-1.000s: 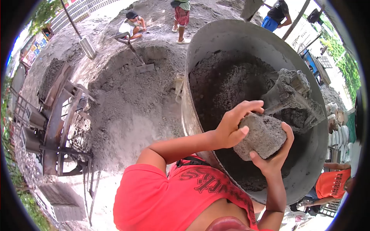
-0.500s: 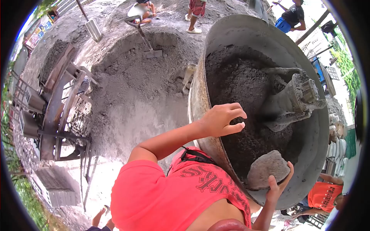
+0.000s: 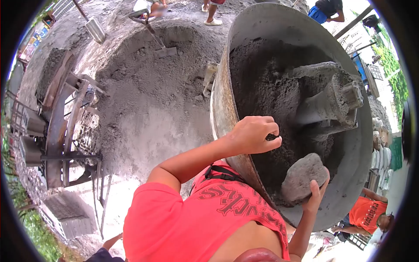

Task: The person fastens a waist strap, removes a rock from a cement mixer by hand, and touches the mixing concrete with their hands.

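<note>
My right hand (image 3: pixel 315 192) grips a rough grey lump (image 3: pixel 304 177) from its right side, holding it over the lower part of a large round mixer drum (image 3: pixel 365 161). The lump looks like stone or hardened concrete; I cannot tell which. Reaching across the drum's rusty left rim, my left hand (image 3: pixel 255 135) has its fingers curled in toward the thumb, and I see nothing in it. Dark grey damp mix (image 3: pixel 266 83) covers the drum's floor. A cement-caked mixing paddle (image 3: pixel 327 105) stands in the drum, to the right of my left hand.
A shovel (image 3: pixel 152 35) stands in the grey sand pile (image 3: pixel 148 78) left of the drum. Farther left is a metal frame (image 3: pixel 65 126) with hollow blocks nearby. A person in orange (image 3: pixel 366 214) is at lower right; others are at the top.
My left fingers have curled closer to the thumb. The lump in my right hand has risen slightly and turned. The surroundings have shifted up and left in view.
</note>
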Tool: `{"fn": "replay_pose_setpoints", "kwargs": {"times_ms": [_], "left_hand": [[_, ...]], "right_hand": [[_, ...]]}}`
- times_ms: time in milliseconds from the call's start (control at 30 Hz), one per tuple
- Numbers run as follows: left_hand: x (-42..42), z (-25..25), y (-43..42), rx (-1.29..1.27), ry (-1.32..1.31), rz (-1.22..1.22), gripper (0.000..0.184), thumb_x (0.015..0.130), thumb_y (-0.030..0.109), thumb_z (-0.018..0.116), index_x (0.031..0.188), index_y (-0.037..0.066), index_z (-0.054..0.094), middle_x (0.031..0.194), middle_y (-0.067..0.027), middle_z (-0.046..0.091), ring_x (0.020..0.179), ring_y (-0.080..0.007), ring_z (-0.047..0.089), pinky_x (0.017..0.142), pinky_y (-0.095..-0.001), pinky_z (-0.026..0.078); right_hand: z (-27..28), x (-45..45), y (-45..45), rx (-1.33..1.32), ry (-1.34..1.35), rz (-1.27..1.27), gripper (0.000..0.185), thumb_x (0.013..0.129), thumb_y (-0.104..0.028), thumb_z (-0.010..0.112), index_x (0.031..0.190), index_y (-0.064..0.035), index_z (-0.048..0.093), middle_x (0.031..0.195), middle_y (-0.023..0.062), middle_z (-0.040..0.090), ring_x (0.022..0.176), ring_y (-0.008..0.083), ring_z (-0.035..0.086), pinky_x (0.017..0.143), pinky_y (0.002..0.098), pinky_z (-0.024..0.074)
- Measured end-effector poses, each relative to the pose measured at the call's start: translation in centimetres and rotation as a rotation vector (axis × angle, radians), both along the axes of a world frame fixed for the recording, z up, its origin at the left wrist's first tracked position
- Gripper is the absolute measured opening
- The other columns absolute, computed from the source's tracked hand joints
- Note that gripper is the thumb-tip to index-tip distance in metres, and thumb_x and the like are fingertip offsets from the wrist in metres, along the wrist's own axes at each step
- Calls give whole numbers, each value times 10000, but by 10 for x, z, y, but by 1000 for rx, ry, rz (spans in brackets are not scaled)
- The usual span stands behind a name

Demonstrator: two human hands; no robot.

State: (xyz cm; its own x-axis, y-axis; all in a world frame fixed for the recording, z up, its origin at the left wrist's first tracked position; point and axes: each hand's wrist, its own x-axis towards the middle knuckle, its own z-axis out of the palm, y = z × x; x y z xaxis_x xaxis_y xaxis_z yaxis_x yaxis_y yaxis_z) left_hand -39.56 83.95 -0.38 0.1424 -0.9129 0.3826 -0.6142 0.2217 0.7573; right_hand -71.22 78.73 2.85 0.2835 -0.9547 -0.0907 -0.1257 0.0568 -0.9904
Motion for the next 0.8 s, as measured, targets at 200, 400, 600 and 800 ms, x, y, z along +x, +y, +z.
{"fn": "replay_pose_setpoints", "kwargs": {"times_ms": [200,400,600,800], "left_hand": [[1,0,-4,-16,56,4,203,840,285,656,823,90,707,839,-69,662,697,-251,652,642,-368,526],[0,-3,0,-32,122,31,194,841,270,660,822,84,710,833,-62,667,614,-236,638,610,-357,522],[2,-6,-1,-104,109,72,183,834,258,663,796,81,695,804,-70,670,658,-243,657,610,-363,525],[4,3,1,-25,118,32,173,837,238,660,803,77,716,815,-72,678,676,-232,670,598,-345,533]], "right_hand": [[-13,14,12,121,114,108,868,713,-247,754,1448,-107,313,1292,106,482,1185,241,496,1021,395,408],[-19,24,6,162,119,186,882,726,-326,747,1458,-102,310,1293,114,495,1164,260,533,989,404,444],[-5,26,8,80,-11,23,943,689,-348,797,1471,-115,324,1295,116,498,1179,269,521,1013,409,420],[5,-1,7,-110,-59,-141,964,701,-408,795,1483,-88,329,1330,118,487,1215,279,502,1025,429,409]]}}
